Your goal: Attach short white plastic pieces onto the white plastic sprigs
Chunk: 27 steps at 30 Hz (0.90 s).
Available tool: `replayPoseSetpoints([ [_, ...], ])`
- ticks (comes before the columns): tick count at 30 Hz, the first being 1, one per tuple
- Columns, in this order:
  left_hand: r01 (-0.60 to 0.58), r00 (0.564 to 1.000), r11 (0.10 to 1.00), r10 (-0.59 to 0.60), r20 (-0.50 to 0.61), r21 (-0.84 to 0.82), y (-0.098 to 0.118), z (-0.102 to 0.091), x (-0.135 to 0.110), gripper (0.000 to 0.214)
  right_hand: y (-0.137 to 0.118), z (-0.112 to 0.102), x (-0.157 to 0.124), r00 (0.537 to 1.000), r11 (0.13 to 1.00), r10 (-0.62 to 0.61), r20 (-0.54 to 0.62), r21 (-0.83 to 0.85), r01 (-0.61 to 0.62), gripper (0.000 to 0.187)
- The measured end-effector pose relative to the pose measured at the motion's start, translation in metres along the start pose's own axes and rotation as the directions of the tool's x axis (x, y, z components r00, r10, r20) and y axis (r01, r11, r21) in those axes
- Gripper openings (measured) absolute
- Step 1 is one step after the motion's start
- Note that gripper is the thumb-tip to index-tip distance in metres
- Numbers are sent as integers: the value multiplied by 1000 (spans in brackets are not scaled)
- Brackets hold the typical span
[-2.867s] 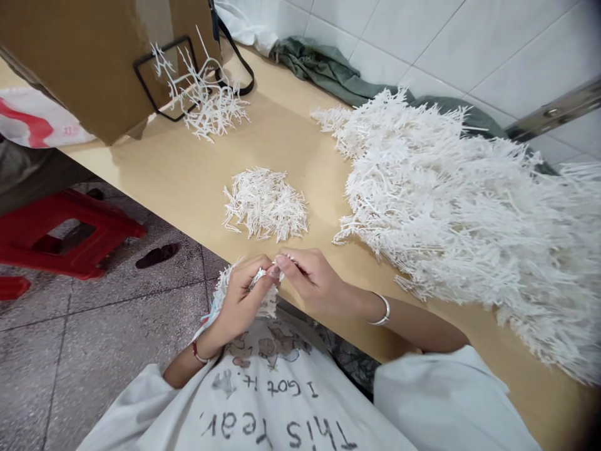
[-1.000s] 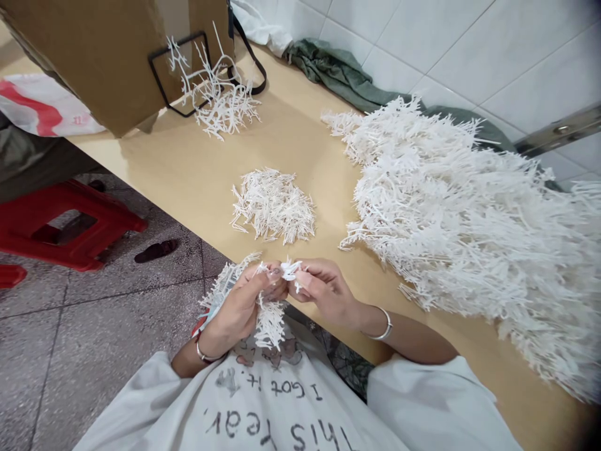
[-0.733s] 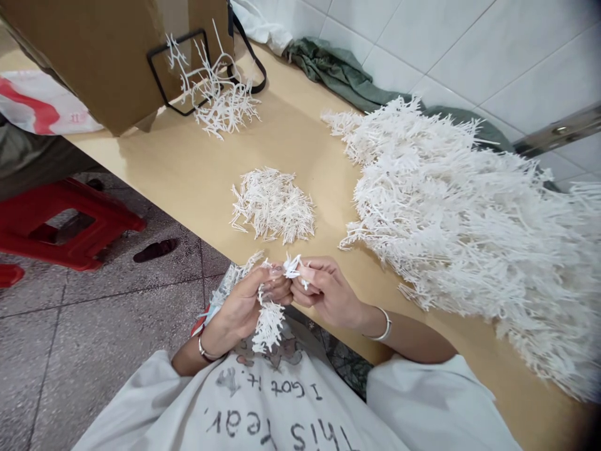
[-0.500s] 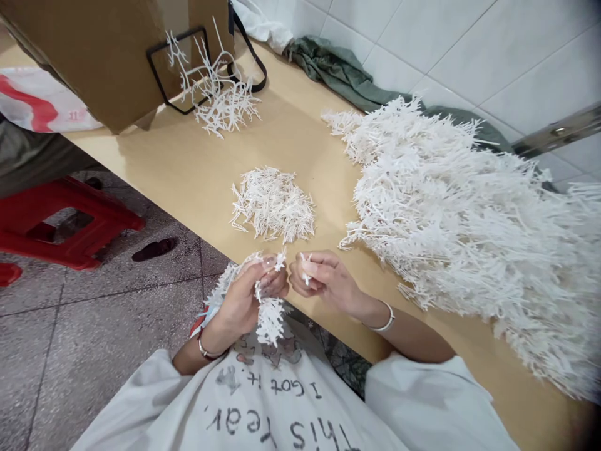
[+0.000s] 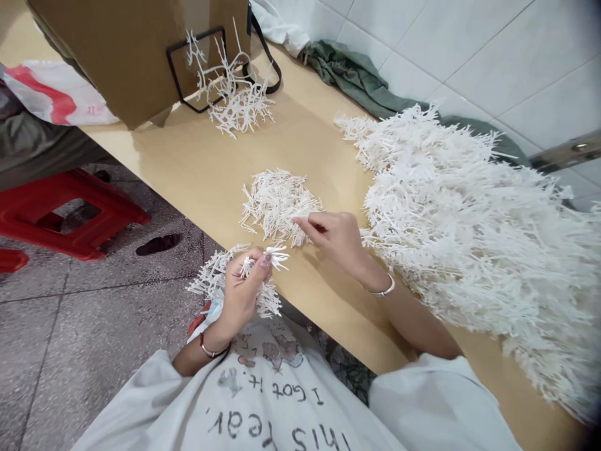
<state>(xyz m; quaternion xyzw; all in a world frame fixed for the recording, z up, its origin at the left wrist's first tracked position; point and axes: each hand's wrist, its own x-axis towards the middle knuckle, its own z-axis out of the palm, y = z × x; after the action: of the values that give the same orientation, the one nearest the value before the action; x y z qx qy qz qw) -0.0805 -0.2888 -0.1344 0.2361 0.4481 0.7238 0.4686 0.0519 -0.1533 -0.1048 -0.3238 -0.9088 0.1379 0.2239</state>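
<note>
My left hand (image 5: 241, 294) is closed round a bunch of white branched plastic strips (image 5: 213, 279), held just off the table's front edge above my lap. My right hand (image 5: 335, 235) reaches over the wooden table (image 5: 188, 169) with its fingers curled, fingertips at the small pile of short white plastic pieces (image 5: 277, 200). I cannot see whether anything is in its fingers. A very large heap of white branched strips (image 5: 474, 232) lies to the right of that hand.
A brown cardboard box (image 5: 131, 50) stands at the table's far left with a black wire frame (image 5: 197, 69) and a few bare white stems (image 5: 235, 103) beside it. Green cloth (image 5: 357, 75) lies against the tiled wall. A red stool (image 5: 66, 213) stands on the floor.
My right hand pulled small pieces off the bunch, parted from my left hand and moved forward to the small pile. My left hand kept hold of the bunch.
</note>
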Motion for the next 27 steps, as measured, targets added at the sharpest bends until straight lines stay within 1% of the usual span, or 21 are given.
replayPoseSetpoints([
  [2, -17, 999, 1000, 17, -31, -7, -1, 0, 0, 35, -7, 1, -9, 987, 986, -142, -69, 79, 147, 47],
  [4, -27, 999, 1000, 27, -22, 9, -1, 1, -1, 34, -18, 2, -18, 957, 947, -271, -108, 147, 285, 45],
  [5, -24, 1000, 999, 24, 10, 34, -1, 2, -2, 34, -24, 3, -21, 948, 933, -299, -108, 175, 314, 46],
  [6, -19, 999, 997, 16, 52, 69, -1, 2, -2, 33, -30, 5, -24, 951, 927, -295, -89, 213, 307, 46],
  [8, -9, 992, 991, -8, 128, 132, -1, 3, -4, 34, -42, 8, -27, 969, 919, -245, -16, 316, 237, 39],
  [10, 16, 986, 987, -42, 164, 159, -1, 3, -5, 36, -50, 10, -28, 980, 890, -189, 59, 433, 145, 31],
  [12, 75, 977, 990, -97, 189, 120, -1, 3, -5, 38, -55, 9, -28, 985, 838, -142, 99, 542, 66, 33],
  [13, 126, 967, 989, -140, 211, 81, -1, 2, -5, 39, -57, 8, -28, 987, 807, -120, 111, 590, 32, 34],
  [15, 253, 933, 967, -242, 266, -6, 1, 2, -4, 38, -59, 6, -30, 989, 755, -80, 125, 656, -22, 37],
  [17, 372, 887, 925, -331, 323, -74, 5, 2, -3, 38, -59, 4, -33, 989, 723, -64, 133, 690, -46, 41],
  [18, 427, 859, 898, -368, 357, -102, 8, 3, -3, 38, -58, 4, -35, 989, 693, -51, 142, 718, -67, 43],
  [19, 472, 836, 870, -390, 385, -142, 11, 3, -2, 39, -58, 4, -36, 988, 642, -25, 153, 760, -101, 45],
  [20, 505, 822, 841, -399, 406, -194, 15, 3, -1, 41, -56, 5, -38, 986, 573, 12, 166, 807, -143, 47],
  [21, 519, 822, 817, -395, 411, -252, 19, 3, -1, 42, -55, 5, -39, 982, 495, 52, 181, 850, -183, 48],
  [22, 510, 835, 803, -378, 400, -307, 22, 3, 0, 42, -54, 5, -40, 976, 422, 86, 201, 880, -219, 48],
  [23, 483, 856, 804, -350, 381, -347, 24, 4, 0, 42, -53, 5, -40, 969, 370, 105, 221, 896, -245, 48],
  [24, 444, 879, 818, -319, 354, -366, 26, 5, 0, 42, -51, 5, -40, 965, 351, 109, 238, 899, -262, 47],
  [25, 402, 899, 841, -287, 332, -363, 27, 5, 0, 41, -50, 5, -40, 963, 358, 103, 249, 894, -270, 47],
  [27, 343, 920, 880, -244, 308, -328, 26, 7, 0, 40, -48, 4, -38, 958, 394, 87, 272, 874, -284, 45],
])
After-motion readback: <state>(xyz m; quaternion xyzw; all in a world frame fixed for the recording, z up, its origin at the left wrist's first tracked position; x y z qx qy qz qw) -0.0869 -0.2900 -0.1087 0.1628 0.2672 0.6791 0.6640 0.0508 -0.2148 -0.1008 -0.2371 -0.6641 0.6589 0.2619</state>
